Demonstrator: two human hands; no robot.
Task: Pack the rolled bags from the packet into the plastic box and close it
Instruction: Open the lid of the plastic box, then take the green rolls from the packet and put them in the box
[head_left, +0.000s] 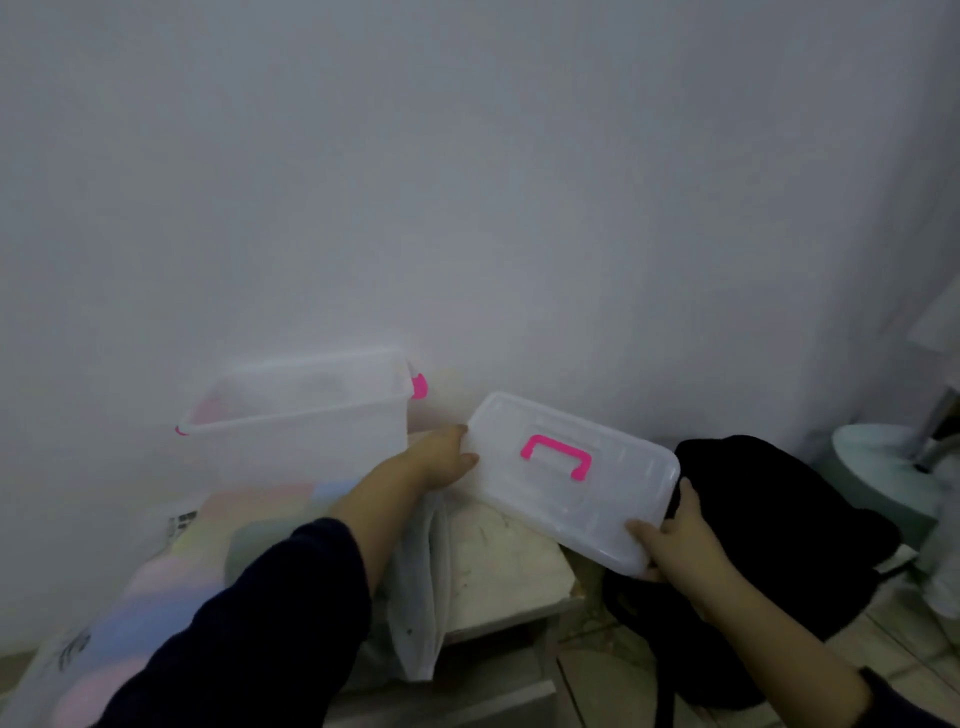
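— Both hands holding the lid (574, 480) clear of everything: left hand (441, 460) pinching its far-left corner, right hand (670, 540) gripping the near-right corner, thumb on top, fingers curled under.

— And lying which way?

— Running long axis from one grip to the other, pink handle (556, 457) facing up, tilted a little toward the right grip.

— Plastic box (301, 415)?

— Sitting open just left of the left-hand grip, against the wall (467, 182), its long side roughly in line with the lid. Probably needing only a short carry leftward, left hand leading as the nearer one.

— Closing now?

— Probably too early. Seeing the packet (171, 545) of pastel rolled bags (156, 577) lying nearer than the left grip, below the box, seemingly full; box contents too blurred for telling.

— Room for moving?

— Open air above the box rim. Minding the pink latch (418, 385) on the box end nearest the left grip. Beyond the right grip, a black bag (779, 499) on the floor, just behind the lid's edge; lamp base (878, 467) further off.
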